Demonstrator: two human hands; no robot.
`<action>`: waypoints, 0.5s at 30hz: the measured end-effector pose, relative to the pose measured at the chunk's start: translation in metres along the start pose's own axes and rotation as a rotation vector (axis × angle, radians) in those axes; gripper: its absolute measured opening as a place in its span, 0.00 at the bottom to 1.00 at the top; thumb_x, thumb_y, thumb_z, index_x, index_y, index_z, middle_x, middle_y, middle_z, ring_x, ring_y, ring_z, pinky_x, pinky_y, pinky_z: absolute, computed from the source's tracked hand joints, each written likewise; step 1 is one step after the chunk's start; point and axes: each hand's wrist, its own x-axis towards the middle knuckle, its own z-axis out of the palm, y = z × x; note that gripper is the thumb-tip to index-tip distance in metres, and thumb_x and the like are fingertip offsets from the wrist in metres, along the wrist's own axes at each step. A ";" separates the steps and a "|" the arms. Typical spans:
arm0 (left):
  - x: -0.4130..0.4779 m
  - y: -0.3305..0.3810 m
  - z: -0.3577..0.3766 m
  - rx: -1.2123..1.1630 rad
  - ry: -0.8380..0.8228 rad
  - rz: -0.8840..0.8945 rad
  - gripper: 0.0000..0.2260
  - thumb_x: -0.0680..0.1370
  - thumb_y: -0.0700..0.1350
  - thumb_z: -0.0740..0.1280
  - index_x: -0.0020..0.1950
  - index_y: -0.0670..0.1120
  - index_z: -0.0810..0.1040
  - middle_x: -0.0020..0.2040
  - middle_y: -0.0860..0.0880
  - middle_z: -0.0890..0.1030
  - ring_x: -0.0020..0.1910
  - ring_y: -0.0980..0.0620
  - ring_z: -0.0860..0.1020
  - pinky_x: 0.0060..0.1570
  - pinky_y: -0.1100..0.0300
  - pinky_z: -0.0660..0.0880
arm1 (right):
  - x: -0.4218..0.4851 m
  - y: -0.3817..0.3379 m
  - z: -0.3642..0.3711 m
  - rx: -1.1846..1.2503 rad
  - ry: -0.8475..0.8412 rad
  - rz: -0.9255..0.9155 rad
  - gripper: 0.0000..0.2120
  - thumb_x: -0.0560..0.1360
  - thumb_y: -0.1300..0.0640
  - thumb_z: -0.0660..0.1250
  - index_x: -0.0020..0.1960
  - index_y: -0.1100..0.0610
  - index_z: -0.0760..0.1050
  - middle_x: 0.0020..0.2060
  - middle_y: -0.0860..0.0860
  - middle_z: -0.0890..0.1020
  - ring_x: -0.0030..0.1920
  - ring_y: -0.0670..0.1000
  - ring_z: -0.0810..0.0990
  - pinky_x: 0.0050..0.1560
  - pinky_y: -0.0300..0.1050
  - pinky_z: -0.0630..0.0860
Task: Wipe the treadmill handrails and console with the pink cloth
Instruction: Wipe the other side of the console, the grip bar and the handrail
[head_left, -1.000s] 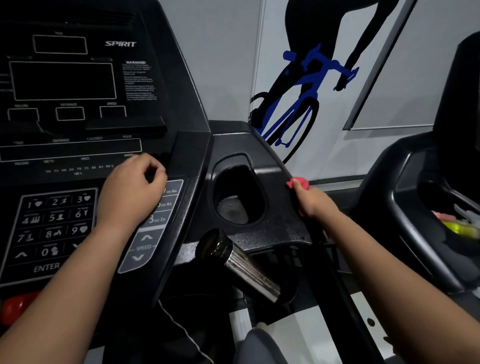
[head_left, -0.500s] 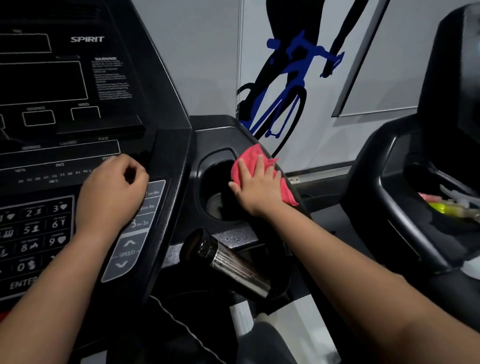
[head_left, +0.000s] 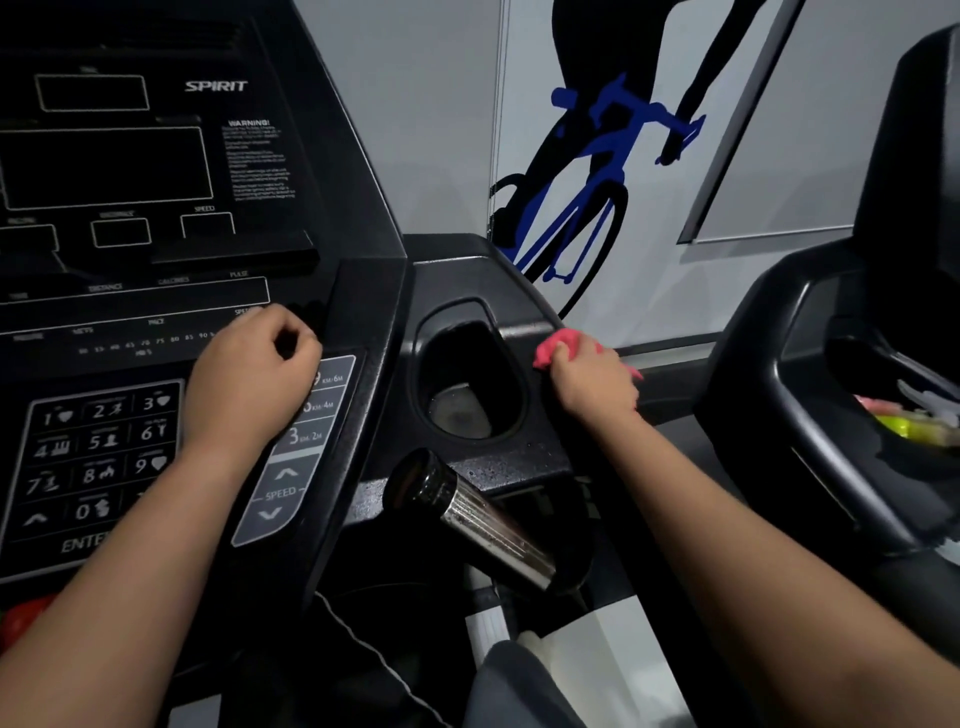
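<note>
Head view: right hand (head_left: 592, 382) clamps the bunched pink cloth (head_left: 558, 349) on the tray's right rim, just right of the cup holder (head_left: 467, 384). Console (head_left: 130, 171) lies well left, under the left hand (head_left: 249, 379), whose fingers are curled, holding nothing visible.

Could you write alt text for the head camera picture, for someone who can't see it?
A person's right hand holds a bunched pink cloth against the treadmill's black side panel beside the cup holder. Their left hand rests, fingers curled, on the console near the speed buttons.
</note>
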 end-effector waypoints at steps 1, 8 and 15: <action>0.000 0.000 0.000 -0.001 0.000 0.002 0.06 0.77 0.45 0.62 0.43 0.47 0.77 0.42 0.53 0.76 0.41 0.49 0.73 0.41 0.56 0.65 | -0.009 -0.010 0.004 -0.057 0.023 -0.046 0.25 0.80 0.43 0.49 0.74 0.50 0.59 0.72 0.60 0.62 0.68 0.65 0.64 0.66 0.62 0.61; -0.001 -0.001 0.000 0.007 0.002 0.001 0.06 0.77 0.45 0.62 0.43 0.46 0.77 0.44 0.50 0.76 0.41 0.47 0.73 0.41 0.55 0.65 | -0.061 0.014 0.002 -0.172 -0.041 -0.532 0.19 0.80 0.41 0.53 0.70 0.35 0.64 0.76 0.46 0.55 0.75 0.57 0.52 0.73 0.57 0.47; -0.002 0.000 0.000 0.001 0.007 0.009 0.07 0.77 0.45 0.62 0.44 0.45 0.78 0.44 0.49 0.77 0.41 0.46 0.73 0.42 0.55 0.66 | -0.035 0.067 -0.020 0.305 -0.170 -0.218 0.23 0.80 0.47 0.56 0.74 0.44 0.60 0.69 0.57 0.70 0.63 0.56 0.74 0.60 0.42 0.70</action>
